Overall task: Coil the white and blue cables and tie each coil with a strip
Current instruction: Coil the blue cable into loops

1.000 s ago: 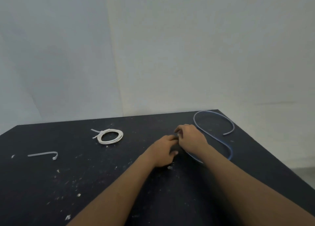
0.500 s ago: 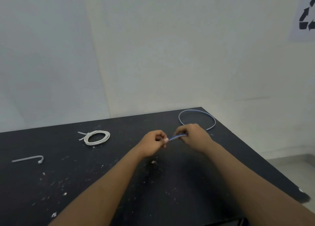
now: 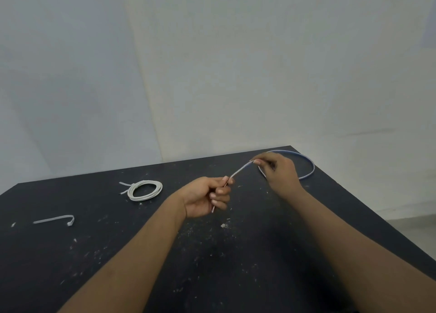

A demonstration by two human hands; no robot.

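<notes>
Blue cable (image 3: 309, 168): light, bendy, springs back; best to grab near its end.
Left hand (image 3: 207, 198): closed on the cable end.
Right hand (image 3: 278, 171): pinching the cable farther along.

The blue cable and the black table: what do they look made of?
The blue cable looks like flexible plastic-sheathed wire: smooth, bending in an easy arc, with a bare end below the left hand. The black table seems matte painted board, scuffed with pale flecks; its core cannot be told.
</notes>
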